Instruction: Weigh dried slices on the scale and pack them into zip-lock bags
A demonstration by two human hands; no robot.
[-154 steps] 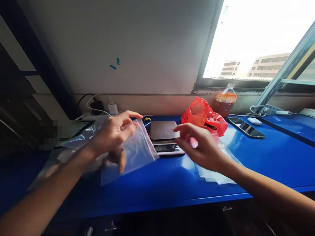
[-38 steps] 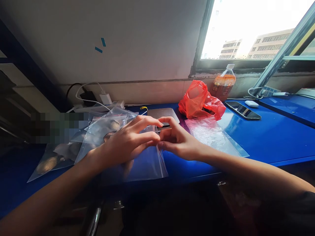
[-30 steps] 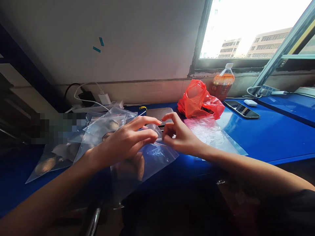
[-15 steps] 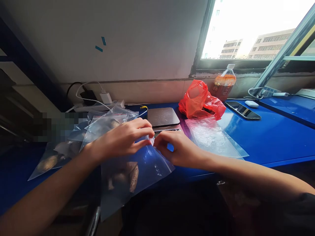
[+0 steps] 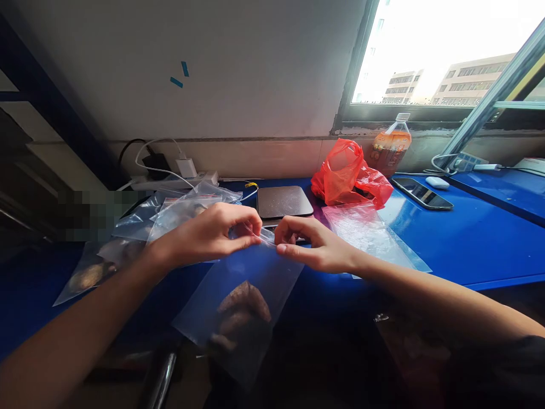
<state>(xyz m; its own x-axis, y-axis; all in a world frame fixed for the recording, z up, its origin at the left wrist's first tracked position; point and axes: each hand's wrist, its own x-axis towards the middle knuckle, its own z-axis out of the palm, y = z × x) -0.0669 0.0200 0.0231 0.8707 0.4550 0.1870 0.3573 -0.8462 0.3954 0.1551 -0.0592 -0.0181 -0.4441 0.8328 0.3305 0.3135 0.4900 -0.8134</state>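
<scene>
A clear zip-lock bag (image 5: pixel 259 272) hangs by its top edge between my hands, over the table's front edge. In its bottom lie brownish pieces (image 5: pixel 244 309) that look like dried mushrooms. My left hand (image 5: pixel 221 230) pinches the bag's zip strip from the left. On the right, my right hand (image 5: pixel 309 244) pinches the same strip a short way off, thumb against curled fingers. Just behind my hands sits a flat kitchen scale (image 5: pixel 285 201), its front partly hidden by my right hand.
Several filled clear bags (image 5: pixel 128 227) lie at the left. A red plastic bag (image 5: pixel 340 173) and flat clear bags (image 5: pixel 370 233) are right of the scale. A drink bottle (image 5: pixel 392 145), a phone (image 5: pixel 421 193) and a white case (image 5: pixel 437 182) stand or lie farther right. A power strip (image 5: pixel 170 180) runs along the wall.
My hands have moved slightly apart along the zip strip. The bag has swung to the right and now hangs straighter, its contents gathered lower and more central.
</scene>
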